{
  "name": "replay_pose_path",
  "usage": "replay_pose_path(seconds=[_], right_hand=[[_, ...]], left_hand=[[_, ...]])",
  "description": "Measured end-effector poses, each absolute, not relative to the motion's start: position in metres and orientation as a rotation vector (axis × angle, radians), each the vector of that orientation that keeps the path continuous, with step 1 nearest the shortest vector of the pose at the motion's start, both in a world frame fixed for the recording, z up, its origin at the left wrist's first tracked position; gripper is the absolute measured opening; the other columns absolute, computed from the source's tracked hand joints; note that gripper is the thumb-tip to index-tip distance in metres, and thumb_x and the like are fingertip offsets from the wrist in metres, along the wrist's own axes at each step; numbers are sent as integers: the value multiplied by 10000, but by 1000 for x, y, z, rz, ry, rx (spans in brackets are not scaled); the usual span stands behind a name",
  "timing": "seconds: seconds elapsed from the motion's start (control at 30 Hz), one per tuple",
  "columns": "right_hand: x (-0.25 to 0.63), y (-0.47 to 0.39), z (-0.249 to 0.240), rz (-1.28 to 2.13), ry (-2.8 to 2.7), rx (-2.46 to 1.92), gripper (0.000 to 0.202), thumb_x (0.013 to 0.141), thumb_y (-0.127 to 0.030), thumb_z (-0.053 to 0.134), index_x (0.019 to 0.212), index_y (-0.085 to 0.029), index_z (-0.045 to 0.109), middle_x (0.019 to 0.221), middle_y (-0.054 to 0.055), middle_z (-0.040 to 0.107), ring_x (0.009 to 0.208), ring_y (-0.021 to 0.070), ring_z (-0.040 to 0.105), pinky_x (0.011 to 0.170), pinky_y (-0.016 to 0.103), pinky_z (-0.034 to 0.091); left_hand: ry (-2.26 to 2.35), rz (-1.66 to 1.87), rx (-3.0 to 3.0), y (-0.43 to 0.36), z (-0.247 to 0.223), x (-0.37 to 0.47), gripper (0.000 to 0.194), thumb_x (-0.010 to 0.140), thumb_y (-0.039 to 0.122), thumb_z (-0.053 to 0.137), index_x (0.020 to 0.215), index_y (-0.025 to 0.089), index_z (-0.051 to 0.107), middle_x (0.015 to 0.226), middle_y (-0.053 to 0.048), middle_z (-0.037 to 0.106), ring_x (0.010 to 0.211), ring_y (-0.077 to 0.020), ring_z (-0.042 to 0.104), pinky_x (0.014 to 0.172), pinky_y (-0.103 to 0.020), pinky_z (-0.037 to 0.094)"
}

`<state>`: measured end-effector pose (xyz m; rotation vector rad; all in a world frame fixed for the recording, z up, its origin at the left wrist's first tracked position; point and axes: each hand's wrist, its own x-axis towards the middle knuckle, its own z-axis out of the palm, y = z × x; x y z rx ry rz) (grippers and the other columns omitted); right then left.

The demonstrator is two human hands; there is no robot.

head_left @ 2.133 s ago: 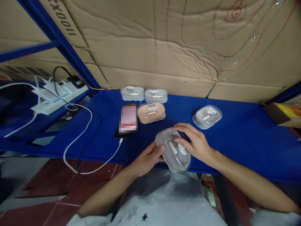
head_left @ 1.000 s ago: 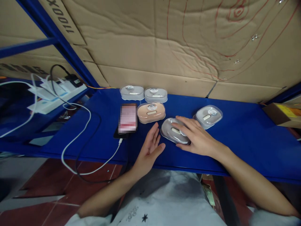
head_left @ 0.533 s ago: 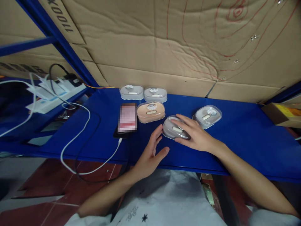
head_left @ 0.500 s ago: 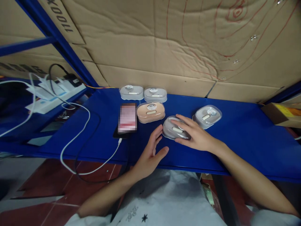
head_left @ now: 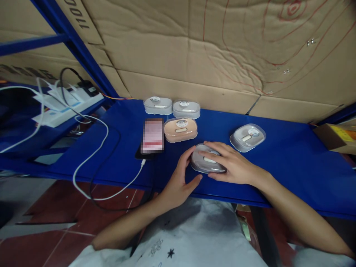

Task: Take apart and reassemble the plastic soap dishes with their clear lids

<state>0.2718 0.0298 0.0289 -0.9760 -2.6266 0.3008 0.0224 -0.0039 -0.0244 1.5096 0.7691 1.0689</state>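
Note:
My right hand lies over a grey oval plastic case with a clear lid, its fingers spread across the top and along both sides. A pale, elongated insert shows on the case between those fingers. My left hand is open at the case's left end, thumb apart from the fingers. Its fingertips meet the case's edge, though firm contact is hard to make out. Beyond the hands stands a peach-coloured case of the same shape, with a round label on its lid.
Two more grey cases stand side by side at the back, and another grey case is to the right. A phone on a white cable lies left. Cardboard backs the blue table; a power strip is far left.
The grey case has slid a little towards me under my right hand, and its left end now sits closer between my left thumb and fingers. The view has shifted slightly.

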Motion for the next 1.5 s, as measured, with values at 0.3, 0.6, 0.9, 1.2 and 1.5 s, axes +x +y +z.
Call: replay_pose_path(seconds=[0.3, 0.6, 0.9, 1.2, 1.5], right_hand=[[278, 40, 27, -146, -2531, -1153, 626, 1004, -479, 681, 1556, -247, 497, 1650, 206, 438, 1497, 417, 433, 1167, 663, 354], [273, 30, 31, -231, -2452, -1287, 291, 1088, -416, 550, 1081, -205, 750, 973, 83, 793, 883, 261, 763, 792, 378, 570], [271, 40, 15, -197, -2439, -1560, 571, 1081, -532, 498, 1482, -136, 594, 1567, 203, 565, 1271, 386, 693, 1041, 524, 588], [279, 43, 10, -77, -2482, -1509, 539, 1092, -504, 468, 1476, -150, 600, 1573, 187, 562, 1359, 375, 627, 1149, 566, 507], [259, 98, 14, -168, -2404, -1649, 524, 1087, -349, 434, 1523, -74, 523, 1567, 230, 549, 1415, 397, 548, 1135, 559, 467]], left_hand=[[793, 1033, 1530, -3, -22, 21, 691, 1024, 316, 656, 1614, 420, 311, 1759, -28, 247, 1645, -279, 184, 1346, -526, 148], [812, 1024, 1618, -3, -24, 17, 554, 1031, 340, 645, 1533, 441, 435, 1730, -26, 271, 1639, -275, 213, 1334, -526, 223], [812, 1008, 1624, -4, -21, 15, 455, 1043, 328, 618, 1474, 410, 499, 1707, -42, 298, 1627, -267, 241, 1329, -531, 236], [786, 983, 1618, -3, -20, 15, 373, 1044, 345, 615, 1409, 401, 562, 1663, -50, 365, 1587, -279, 326, 1312, -538, 279], [805, 987, 1634, -4, -21, 15, 354, 1039, 337, 625, 1387, 382, 581, 1652, -60, 373, 1554, -274, 376, 1287, -500, 318]])
